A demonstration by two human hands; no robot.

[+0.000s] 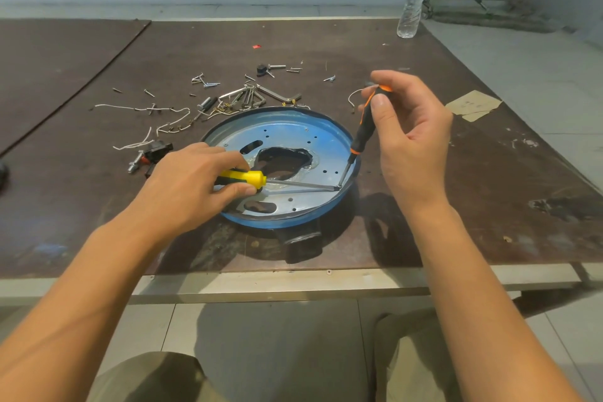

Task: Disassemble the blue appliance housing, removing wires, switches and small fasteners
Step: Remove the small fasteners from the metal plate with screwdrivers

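Left hand (192, 188): gripping yellow screwdriver (248, 178), centre of frame.
Right hand (412, 137): pinching orange screwdriver (361, 136), right of centre.
Tips: meeting at right rim of housing (287, 127).

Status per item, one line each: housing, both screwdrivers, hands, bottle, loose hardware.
Round blue metal appliance housing: flat on the brown table, open side up.
Yellow-handled screwdriver: gripped by left hand, tip at housing's right rim.
Orange-and-black screwdriver: pinched by right hand, steeply tilted, tip at same spot.
Clear plastic water bottle: upright.
Loose screws and white wires: scattered behind housing.
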